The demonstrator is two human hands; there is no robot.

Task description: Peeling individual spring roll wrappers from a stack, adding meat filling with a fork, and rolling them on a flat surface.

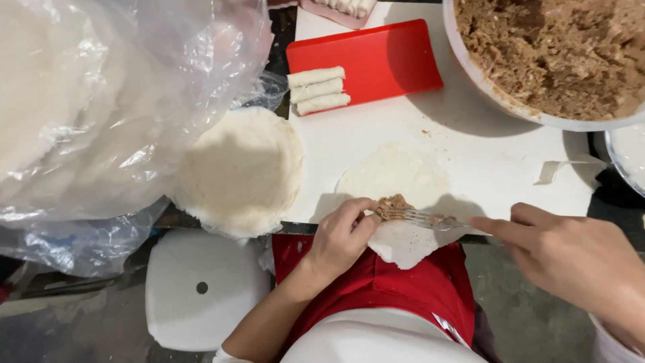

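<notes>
Where the thin white wrapper (396, 178) lies at the near edge of the white surface (484, 141), its lower corner hanging over the edge, I see a small lump of brown filling (393, 205) sitting on it. My right hand (564, 259) is closed around the handle of a fork (430, 218), forefinger stretched along it, and the tines rest against the filling. My left hand (339, 238) is half curled, fingertips pressing on the wrapper just beside the filling and touching it. Left of the wrapper, a round stack of wrappers (242, 171) sits at the surface's corner, partly overhanging. Beyond it, a red tray (376, 57) carries three finished white rolls (319, 91) lying side by side along its left end. At the far right stands a large white bowl (490, 91), full of the same brown minced filling (557, 47). A second bowl's rim (625, 158) shows at the right edge; I cannot tell what it holds. A big clear plastic bag (101, 101) holding more white sheets fills the left side, and a white stool (201, 289) stands below it.
</notes>
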